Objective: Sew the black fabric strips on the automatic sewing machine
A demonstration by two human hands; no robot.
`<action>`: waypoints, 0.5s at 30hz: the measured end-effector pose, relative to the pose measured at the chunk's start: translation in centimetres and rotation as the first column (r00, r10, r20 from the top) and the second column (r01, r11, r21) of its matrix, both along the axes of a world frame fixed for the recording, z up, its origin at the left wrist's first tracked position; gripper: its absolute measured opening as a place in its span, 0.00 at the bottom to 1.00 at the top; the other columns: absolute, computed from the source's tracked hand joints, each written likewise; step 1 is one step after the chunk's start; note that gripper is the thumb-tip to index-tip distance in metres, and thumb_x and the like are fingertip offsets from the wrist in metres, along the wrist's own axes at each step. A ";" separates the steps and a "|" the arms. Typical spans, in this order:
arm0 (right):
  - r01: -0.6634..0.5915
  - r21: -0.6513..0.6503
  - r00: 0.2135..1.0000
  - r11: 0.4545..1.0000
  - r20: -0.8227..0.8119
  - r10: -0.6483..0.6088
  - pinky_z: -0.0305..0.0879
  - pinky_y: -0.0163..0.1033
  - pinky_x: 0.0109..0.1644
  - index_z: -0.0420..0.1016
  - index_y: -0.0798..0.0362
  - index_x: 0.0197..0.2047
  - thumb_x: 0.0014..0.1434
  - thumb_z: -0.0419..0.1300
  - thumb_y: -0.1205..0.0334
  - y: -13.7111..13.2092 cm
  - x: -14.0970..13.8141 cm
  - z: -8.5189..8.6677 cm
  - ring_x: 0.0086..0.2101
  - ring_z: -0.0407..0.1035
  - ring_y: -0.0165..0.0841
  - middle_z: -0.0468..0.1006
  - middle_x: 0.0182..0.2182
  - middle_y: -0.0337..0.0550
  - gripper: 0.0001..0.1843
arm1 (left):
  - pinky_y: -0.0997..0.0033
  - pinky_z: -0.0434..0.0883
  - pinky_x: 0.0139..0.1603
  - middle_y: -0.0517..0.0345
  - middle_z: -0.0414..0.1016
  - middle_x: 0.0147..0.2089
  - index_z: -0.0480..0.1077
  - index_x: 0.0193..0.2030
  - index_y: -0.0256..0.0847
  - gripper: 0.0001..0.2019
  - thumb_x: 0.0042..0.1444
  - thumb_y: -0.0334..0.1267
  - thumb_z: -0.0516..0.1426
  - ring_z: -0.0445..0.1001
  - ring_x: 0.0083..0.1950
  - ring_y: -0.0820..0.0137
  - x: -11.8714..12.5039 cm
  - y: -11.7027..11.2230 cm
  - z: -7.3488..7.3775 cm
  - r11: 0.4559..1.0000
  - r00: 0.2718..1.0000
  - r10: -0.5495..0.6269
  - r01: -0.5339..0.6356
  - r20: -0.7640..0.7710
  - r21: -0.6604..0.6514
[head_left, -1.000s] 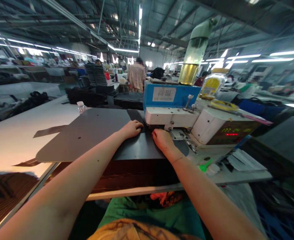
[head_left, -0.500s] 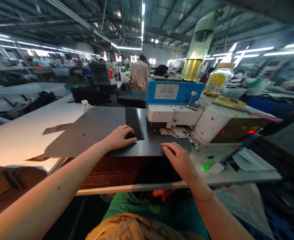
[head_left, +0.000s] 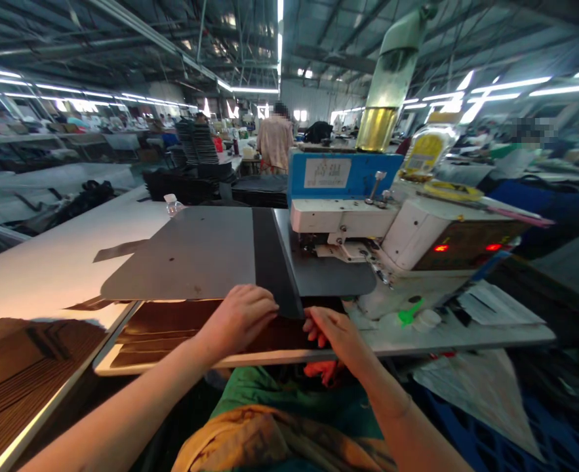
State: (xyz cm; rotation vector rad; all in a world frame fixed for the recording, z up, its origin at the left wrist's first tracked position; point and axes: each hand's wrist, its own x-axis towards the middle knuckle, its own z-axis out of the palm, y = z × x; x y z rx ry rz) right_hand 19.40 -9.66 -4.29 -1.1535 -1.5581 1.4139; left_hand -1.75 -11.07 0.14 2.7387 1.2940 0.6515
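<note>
A long dark strip of material point(head_left: 272, 262) lies across a flat grey template plate point(head_left: 191, 255) in front of a white sewing machine point(head_left: 368, 236). My left hand point(head_left: 242, 318) is curled round the strip's near end at the table edge. My right hand point(head_left: 336, 331) pinches the same end from the right, fingers bent. Dark brown sheets point(head_left: 171, 324) lie stacked under both hands.
A blue box point(head_left: 341, 174) and a yellow oil bottle point(head_left: 424, 154) stand on the machine. A small plastic bottle point(head_left: 172, 206) stands behind the plate. Dark scraps point(head_left: 117, 249) lie on the white table at left. Papers point(head_left: 496, 308) lie at right. A person stands far back.
Both hands have drawn back from the machine's needle area to the near table edge, pulling the dark strip toward me, so more of it lies out across the plate.
</note>
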 end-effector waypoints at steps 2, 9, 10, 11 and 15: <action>-0.067 -0.088 0.992 0.994 -0.111 0.057 0.64 0.33 0.29 0.73 0.53 0.36 0.55 0.51 0.48 -0.2 0.2 0.0 0.29 0.68 0.30 0.74 0.27 0.39 0.18 | 0.66 0.61 0.42 0.54 0.71 0.38 0.68 0.40 0.41 0.10 0.60 0.36 0.47 0.66 0.40 0.68 2.5 -2.6 -0.2 0.992 0.992 -0.121 0.120 -0.024 -0.038; -0.121 -0.275 0.990 0.954 -0.100 0.097 0.65 0.39 0.38 0.74 0.52 0.37 0.49 0.58 0.48 -2.5 3.9 -0.8 0.33 0.69 0.35 0.76 0.29 0.39 0.18 | 0.73 0.61 0.49 0.60 0.71 0.47 0.63 0.49 0.44 0.12 0.60 0.40 0.48 0.66 0.48 0.71 8.0 -6.4 -0.3 0.836 0.845 -0.534 0.534 0.038 -0.127; -0.109 -0.254 0.994 0.961 -0.055 0.098 0.65 0.40 0.39 0.75 0.52 0.36 0.49 0.58 0.48 -3.0 4.8 -0.8 0.34 0.69 0.36 0.76 0.30 0.40 0.17 | 0.72 0.61 0.49 0.58 0.71 0.47 0.63 0.50 0.42 0.14 0.59 0.42 0.48 0.67 0.48 0.71 8.0 -5.9 0.0 0.859 0.869 -0.492 0.494 0.052 -0.136; -0.109 -0.242 0.994 0.964 -0.015 0.108 0.65 0.40 0.41 0.75 0.51 0.36 0.48 0.58 0.48 -3.4 5.8 -0.8 0.35 0.69 0.37 0.76 0.31 0.40 0.17 | 0.72 0.61 0.49 0.57 0.72 0.47 0.63 0.50 0.41 0.15 0.59 0.43 0.49 0.67 0.48 0.70 7.9 -5.1 0.2 0.883 0.894 -0.445 0.449 0.059 -0.139; -0.107 -0.311 0.979 0.944 0.133 0.154 0.64 0.43 0.45 0.76 0.47 0.40 0.49 0.55 0.47 -5.5 9.3 -0.9 0.40 0.69 0.41 0.77 0.35 0.41 0.19 | 0.69 0.61 0.49 0.54 0.71 0.47 0.64 0.50 0.40 0.15 0.58 0.40 0.50 0.67 0.49 0.68 7.7 -1.8 0.8 0.930 0.935 -0.355 0.354 0.012 -0.093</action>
